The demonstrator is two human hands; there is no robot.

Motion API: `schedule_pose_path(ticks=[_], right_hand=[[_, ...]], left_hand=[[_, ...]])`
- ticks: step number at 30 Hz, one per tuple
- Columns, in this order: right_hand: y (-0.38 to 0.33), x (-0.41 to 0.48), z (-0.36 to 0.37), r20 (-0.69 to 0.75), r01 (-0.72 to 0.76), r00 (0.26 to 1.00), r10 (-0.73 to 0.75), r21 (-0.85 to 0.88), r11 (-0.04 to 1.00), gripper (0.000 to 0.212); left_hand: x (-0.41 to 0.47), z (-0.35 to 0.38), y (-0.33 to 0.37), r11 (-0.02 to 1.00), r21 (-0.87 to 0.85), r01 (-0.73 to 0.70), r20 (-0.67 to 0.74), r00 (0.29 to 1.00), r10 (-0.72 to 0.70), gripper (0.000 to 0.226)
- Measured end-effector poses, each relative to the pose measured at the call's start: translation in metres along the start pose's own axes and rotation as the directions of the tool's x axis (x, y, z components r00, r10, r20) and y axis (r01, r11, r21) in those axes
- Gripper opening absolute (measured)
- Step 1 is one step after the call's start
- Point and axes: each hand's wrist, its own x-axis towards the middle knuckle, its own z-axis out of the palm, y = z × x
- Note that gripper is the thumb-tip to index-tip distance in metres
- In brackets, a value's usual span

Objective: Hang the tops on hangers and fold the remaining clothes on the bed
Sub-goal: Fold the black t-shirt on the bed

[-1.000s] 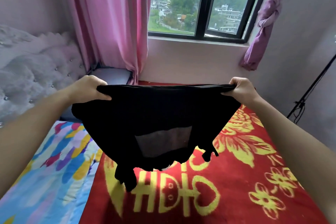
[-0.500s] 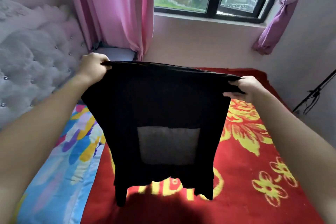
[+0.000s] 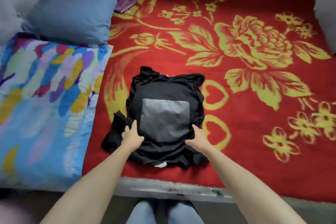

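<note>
Black top (image 3: 164, 87) is lying bunched on the red floral blanket (image 3: 254, 142), near the bed's front edge, with its grey square patch (image 3: 164, 118) facing up. 2 hands are resting on its lower half. Left hand (image 3: 131, 137) is pressing flat beside the patch's left edge, fingers extended, gripping nothing. Right hand (image 3: 198, 137) is doing likewise at the patch's right corner. Multicoloured quilt (image 3: 45, 105) is lying just beside the blanket, with a blue pillow (image 3: 72, 5) behind it.

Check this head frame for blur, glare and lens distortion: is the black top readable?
Head view: soft even light, no glare; the black top loses fold detail, but its grey patch reads clearly; left hand and right hand are fairly sharp; the lower left corner smears, and the bed edge bows under the wide lens.
</note>
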Motion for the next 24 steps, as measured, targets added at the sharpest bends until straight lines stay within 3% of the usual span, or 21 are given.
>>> schedule_pose_path(ticks=[4,7,10,13,15,17,21,24], right_hand=[[0.046,0.004,0.068,0.126,-0.045,0.990,0.059,-0.112,0.993,0.062],[0.069,0.010,0.098,0.120,-0.166,0.977,0.177,-0.092,0.982,0.044],[0.085,0.022,0.116,0.054,-0.355,0.935,0.351,0.110,0.928,0.036],[0.099,0.041,0.133,0.046,-0.489,0.862,0.505,0.342,0.803,0.034],[0.107,0.053,0.141,0.060,-0.532,0.798,0.599,0.538,0.655,0.033],[0.113,0.063,0.147,0.079,-0.519,0.740,0.668,0.698,0.493,0.028],[0.114,0.070,0.151,0.139,-0.459,0.682,0.718,0.846,0.272,0.026],[0.094,0.055,0.135,0.069,-0.355,0.695,0.716,0.899,0.257,0.033]], left_hand=[[-0.011,0.074,-0.050,0.983,-0.028,0.179,0.117,0.978,-0.174,0.066],[-0.012,0.103,-0.071,0.955,-0.123,0.268,0.180,0.953,-0.244,0.055],[-0.005,0.122,-0.082,0.891,-0.277,0.361,0.197,0.928,-0.315,0.055],[0.005,0.138,-0.085,0.714,-0.530,0.457,0.248,0.889,-0.385,0.067],[0.011,0.144,-0.085,0.566,-0.664,0.489,0.291,0.866,-0.407,0.070],[0.013,0.146,-0.082,0.483,-0.717,0.502,0.317,0.853,-0.415,0.068],[0.010,0.141,-0.075,0.538,-0.678,0.501,0.300,0.857,-0.420,0.059],[0.007,0.127,-0.063,0.744,-0.538,0.396,0.131,0.911,-0.391,0.048]])
